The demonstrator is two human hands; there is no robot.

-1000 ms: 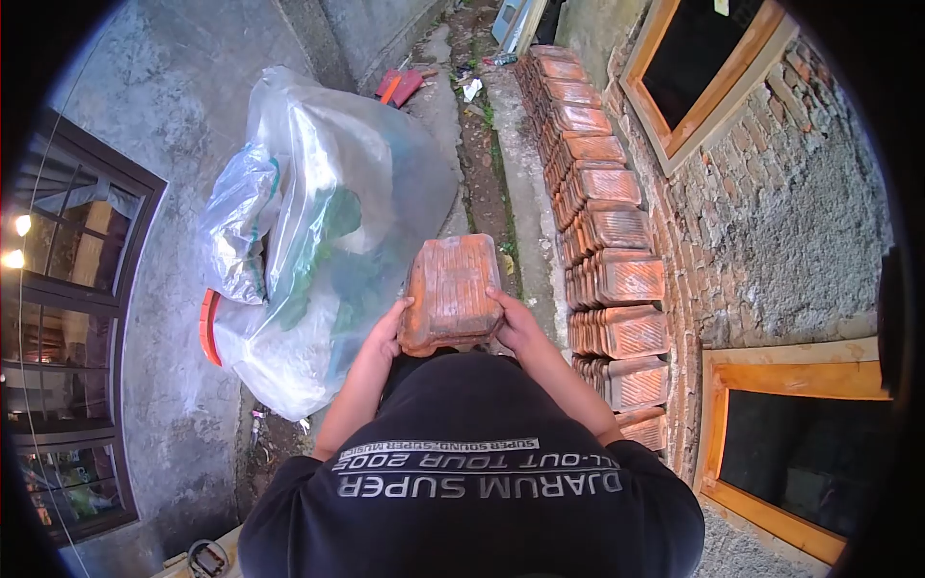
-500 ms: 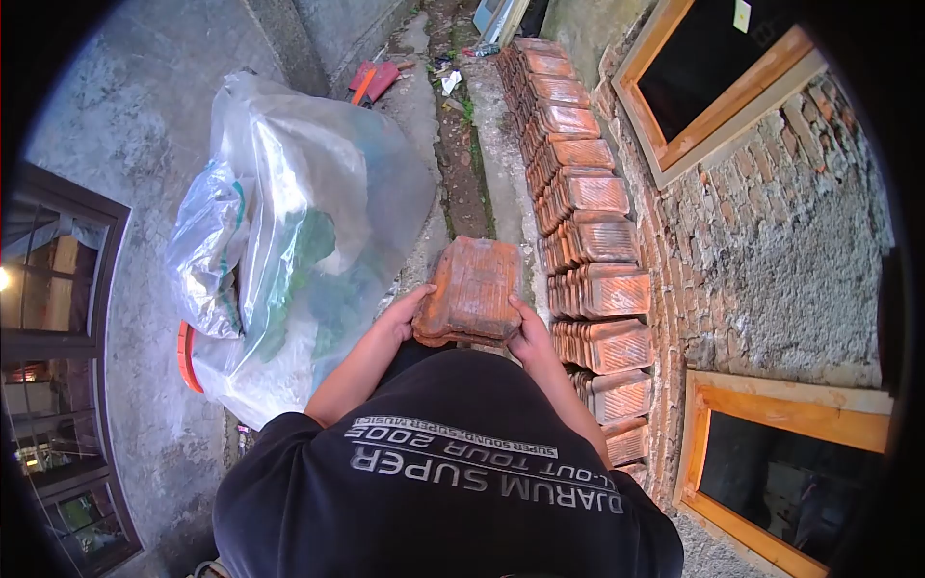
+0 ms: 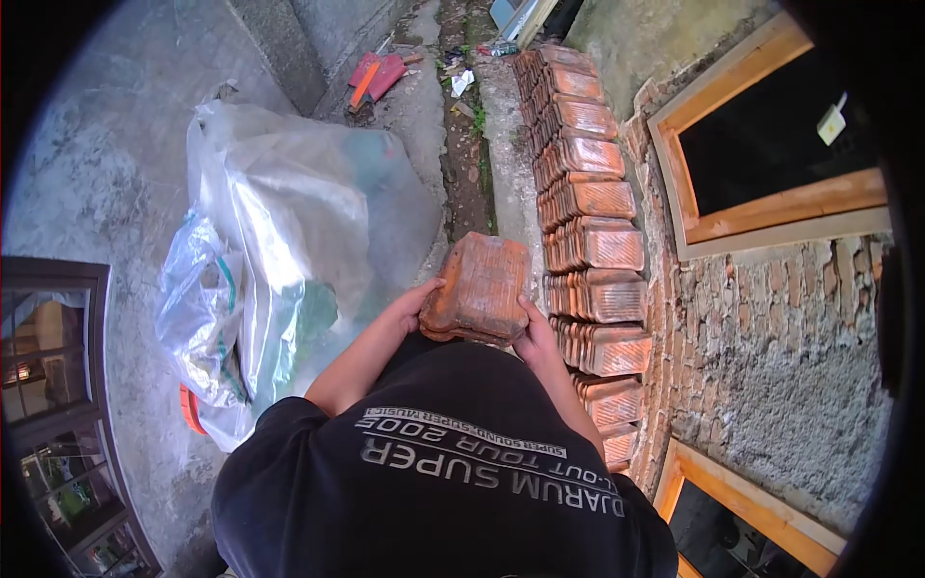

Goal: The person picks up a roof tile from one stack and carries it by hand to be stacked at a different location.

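Clay tiles (image 3: pixel 479 287) sit before the person's torso (image 3: pixel 443 433), left hand (image 3: pixel 414 306) and right hand (image 3: pixel 536 333) gripping opposite edges, presumably balancing the weight; a tile row (image 3: pixel 613 245) lines the brick wall (image 3: pixel 771 376).

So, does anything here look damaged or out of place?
The right-hand wall looks patchy: bare brick shows beside rough grey plaster. A crumpled white scrap lies on the dirt strip like litter. The held clay roof tiles show no clear break.

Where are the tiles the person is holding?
In the head view, the held tiles are near the middle, between the left hand and right hand, left of the tile row.
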